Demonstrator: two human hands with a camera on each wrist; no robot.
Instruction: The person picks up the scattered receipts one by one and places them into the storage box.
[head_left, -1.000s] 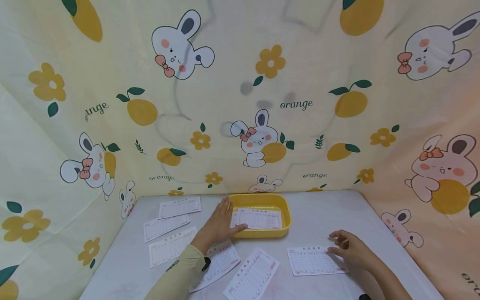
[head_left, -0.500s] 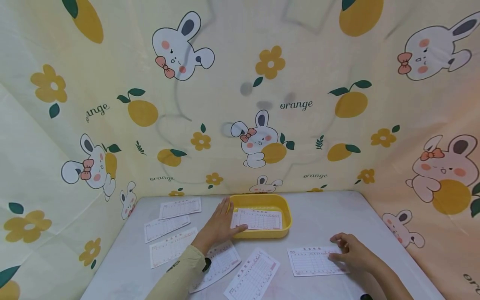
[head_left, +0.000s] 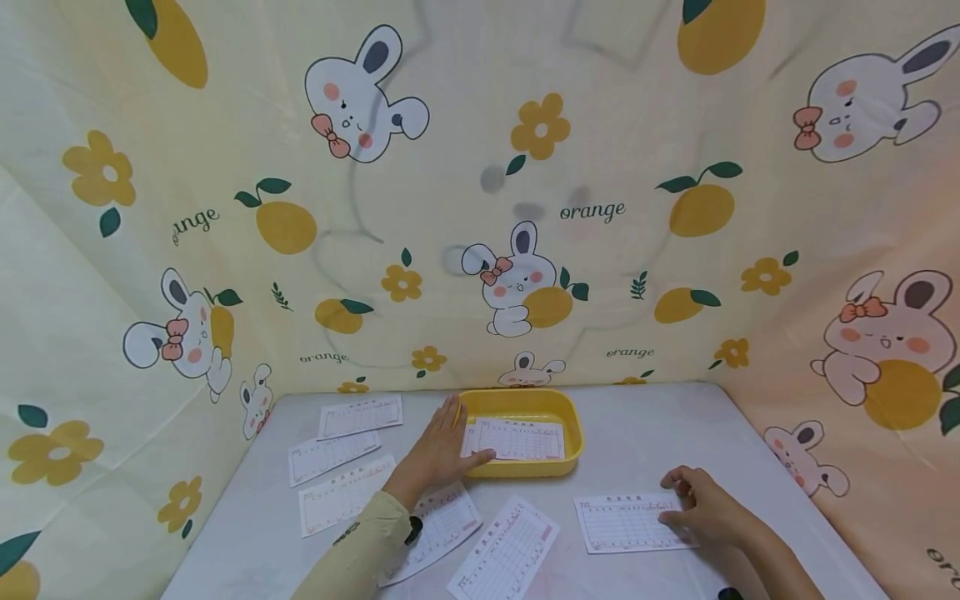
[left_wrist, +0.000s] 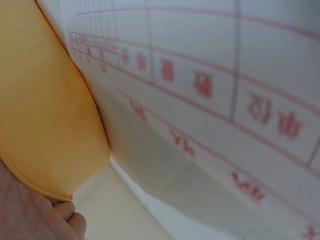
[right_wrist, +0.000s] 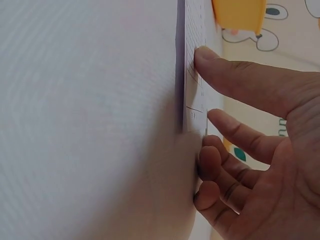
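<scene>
My left hand [head_left: 438, 450] lies against the left side of a yellow plastic tray [head_left: 573, 429]. Its fingers look straight along the left wall, and the thumb extends over the front rim. Printed paper slips [head_left: 517, 439] lie in the tray. My right hand [head_left: 705, 508] is over the right end of another printed slip [head_left: 618, 523] on the table. In the right wrist view, the thumb [right_wrist: 240, 80] touches that slip near its end, while the loosely bent fingers stand apart from the thumb. In the left wrist view, a slip with red print [left_wrist: 200, 60] fills the right side.
More slips lie left of the tray, including a back slip [head_left: 360, 417], a middle slip [head_left: 333, 457] and a front slip [head_left: 345, 496]. Two slanted slips [head_left: 442, 529] [head_left: 504, 550] lie nearer the front. A patterned curtain [head_left: 540, 250] encloses the white table [head_left: 645, 425].
The right thumb and fingers have shifted very slightly on and beside the slip. My left hand and the tray stay where they were.
</scene>
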